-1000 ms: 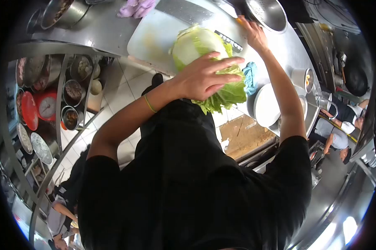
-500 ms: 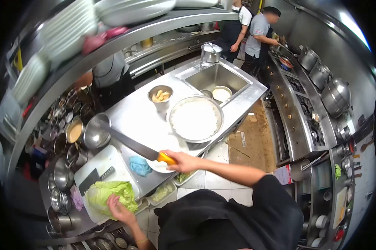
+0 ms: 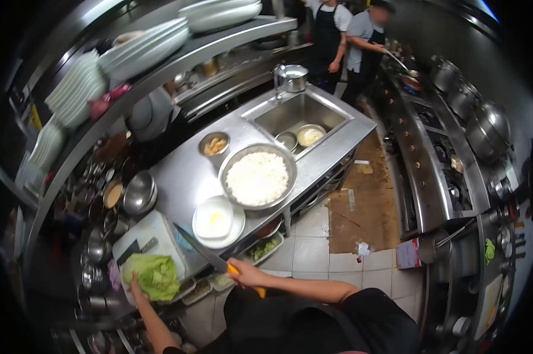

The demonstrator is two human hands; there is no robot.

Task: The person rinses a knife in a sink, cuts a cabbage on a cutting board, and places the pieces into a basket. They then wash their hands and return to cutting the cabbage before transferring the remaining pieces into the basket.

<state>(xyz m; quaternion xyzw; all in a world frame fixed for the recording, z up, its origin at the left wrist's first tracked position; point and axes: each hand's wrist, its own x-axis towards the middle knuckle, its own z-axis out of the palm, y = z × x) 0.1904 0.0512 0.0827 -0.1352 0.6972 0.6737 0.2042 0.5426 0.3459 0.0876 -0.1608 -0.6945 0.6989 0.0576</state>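
My right hand [image 3: 248,274] is closed around the orange handle of a long knife [image 3: 202,250]. Its blade points up and left, over the counter edge beside the white cutting board [image 3: 163,227]. At the near end of the board, my left hand [image 3: 138,289] grips the left side of a green head of lettuce [image 3: 155,276]; some of its fingers are hidden by leaves. A dark flat piece [image 3: 126,251] that looks like a blade lies on the board behind the lettuce. Part of a blue cloth [image 3: 185,237] shows behind the knife.
White bowls [image 3: 214,219] stand beside a large pan of white food [image 3: 259,178]. A smaller metal pot [image 3: 214,144] holds light-brown pieces. Behind are a sink [image 3: 304,112] and two people near the stove [image 3: 422,171]. Plates fill the shelf [image 3: 219,41]; vegetable trays [image 3: 266,248] sit under the counter edge.
The knife has come down toward me, its tip leaving the metal bowl area. My left hand has shifted from the lettuce's right side to its left side. The view has turned somewhat.
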